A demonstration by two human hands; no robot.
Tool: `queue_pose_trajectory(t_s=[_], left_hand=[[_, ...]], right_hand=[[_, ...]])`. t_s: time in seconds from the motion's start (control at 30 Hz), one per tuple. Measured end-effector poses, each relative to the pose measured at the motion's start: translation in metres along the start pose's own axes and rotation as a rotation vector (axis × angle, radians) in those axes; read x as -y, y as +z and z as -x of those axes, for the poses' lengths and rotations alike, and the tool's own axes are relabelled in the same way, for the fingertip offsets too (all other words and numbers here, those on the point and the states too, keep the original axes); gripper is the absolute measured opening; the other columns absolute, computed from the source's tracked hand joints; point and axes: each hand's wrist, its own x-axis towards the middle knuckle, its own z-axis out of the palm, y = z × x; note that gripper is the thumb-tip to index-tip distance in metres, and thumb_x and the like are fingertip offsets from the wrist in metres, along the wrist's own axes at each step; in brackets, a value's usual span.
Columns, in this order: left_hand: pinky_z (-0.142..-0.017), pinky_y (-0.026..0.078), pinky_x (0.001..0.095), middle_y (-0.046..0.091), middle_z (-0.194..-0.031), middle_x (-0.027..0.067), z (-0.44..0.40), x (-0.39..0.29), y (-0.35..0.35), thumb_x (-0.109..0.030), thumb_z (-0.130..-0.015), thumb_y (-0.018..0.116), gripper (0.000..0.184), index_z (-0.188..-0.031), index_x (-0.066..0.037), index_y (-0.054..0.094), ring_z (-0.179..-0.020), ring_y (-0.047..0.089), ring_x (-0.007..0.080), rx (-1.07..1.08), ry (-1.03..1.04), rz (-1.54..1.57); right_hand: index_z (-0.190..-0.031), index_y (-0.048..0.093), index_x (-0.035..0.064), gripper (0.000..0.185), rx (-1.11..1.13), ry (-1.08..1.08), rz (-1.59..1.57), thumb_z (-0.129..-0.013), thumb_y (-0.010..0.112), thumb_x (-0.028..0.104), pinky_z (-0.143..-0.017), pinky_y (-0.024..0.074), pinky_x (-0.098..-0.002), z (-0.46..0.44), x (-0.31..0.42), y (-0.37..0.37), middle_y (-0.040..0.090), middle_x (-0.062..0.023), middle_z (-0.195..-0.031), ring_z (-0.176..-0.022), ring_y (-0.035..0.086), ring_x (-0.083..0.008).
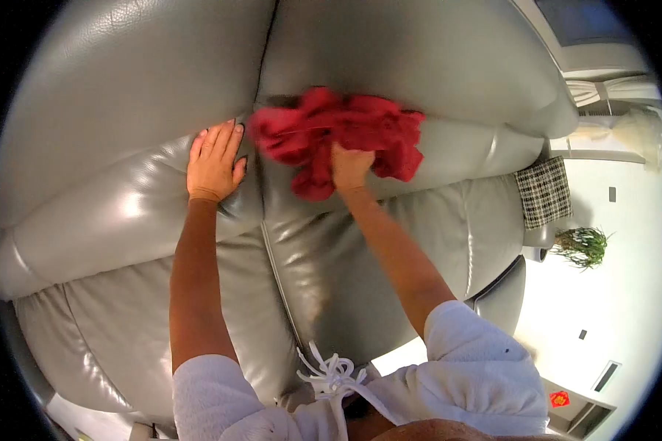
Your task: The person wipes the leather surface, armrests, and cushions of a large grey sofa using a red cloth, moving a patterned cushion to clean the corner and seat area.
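Note:
A crumpled red cloth [397,140] lies bunched against the backrest of a grey leather sofa [147,81], right of the seam between two sections. My right hand [351,167] grips the cloth from below, its fingers hidden in the folds. Left of that seam, my left hand [215,158] presses flat on the lower backrest cushion, fingers stretched out and holding nothing. A small gap separates its fingertips from the cloth's left end, which looks slightly blurred.
Seat cushions [228,294] of the sofa spread below my arms. A black-and-white checked pillow [544,192] rests at the sofa's right end, with a green plant [582,246] beyond it. Pale curtains [603,90] hang at the upper right. A red decoration [559,399] shows at the lower right.

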Motion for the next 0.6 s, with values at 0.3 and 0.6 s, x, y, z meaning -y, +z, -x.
queue_pose_trajectory(t_s=[0.3,0.6], left_hand=[[-0.110,0.019,0.0380,0.038,-0.142,0.0011,-0.002,0.004,0.005,-0.038,-0.082,0.051,0.059,-0.135,-0.014,0.040,-0.132,0.031,0.0179,-0.011,0.014,-0.032],[-0.108,0.023,0.0425,0.041,-0.139,0.0053,0.001,0.004,0.004,-0.030,-0.077,0.058,0.062,-0.134,-0.011,0.041,-0.129,0.035,0.0219,-0.080,0.040,0.092]], right_hand=[[-0.102,0.058,0.0049,0.045,0.453,-0.683,0.184,-0.064,0.072,0.025,-0.070,0.0480,-0.0454,-0.025,0.103,-0.066,0.062,-0.0188,-0.089,-0.081,0.059,-0.0397],[-0.108,0.059,0.0068,0.040,-0.149,-0.993,0.654,-0.070,0.064,0.016,-0.091,0.0402,-0.0447,-0.066,0.211,-0.060,0.053,-0.0149,-0.122,-0.115,0.048,-0.0335]])
